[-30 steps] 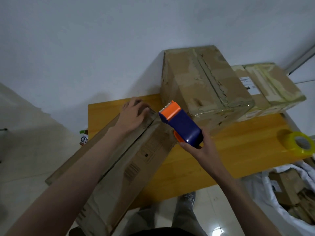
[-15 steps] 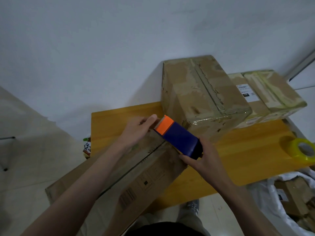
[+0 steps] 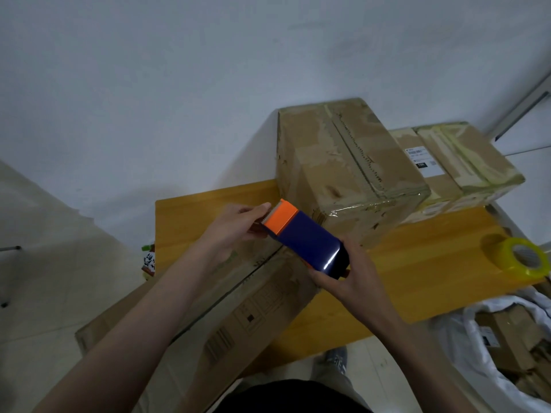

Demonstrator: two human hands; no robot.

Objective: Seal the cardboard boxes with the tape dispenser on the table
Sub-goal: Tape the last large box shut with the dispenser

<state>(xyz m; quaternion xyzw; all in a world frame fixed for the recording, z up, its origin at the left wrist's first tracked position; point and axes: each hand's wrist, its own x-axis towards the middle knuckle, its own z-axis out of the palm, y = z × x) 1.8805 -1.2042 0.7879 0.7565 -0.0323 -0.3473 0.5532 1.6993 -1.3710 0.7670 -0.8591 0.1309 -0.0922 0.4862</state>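
Your right hand wraps the blue tape dispenser over the long box at the desk's front-left corner; left hand pinches at its orange blade end. Draw the tape out straight, seat it on the seam's far end, wrists low

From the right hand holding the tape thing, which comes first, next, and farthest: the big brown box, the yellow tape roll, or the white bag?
From the right hand:
1. Big brown cardboard box, just behind it.
2. White bag of cardboard scraps, lower right, off the table.
3. Yellow tape roll, at the table's far right edge.
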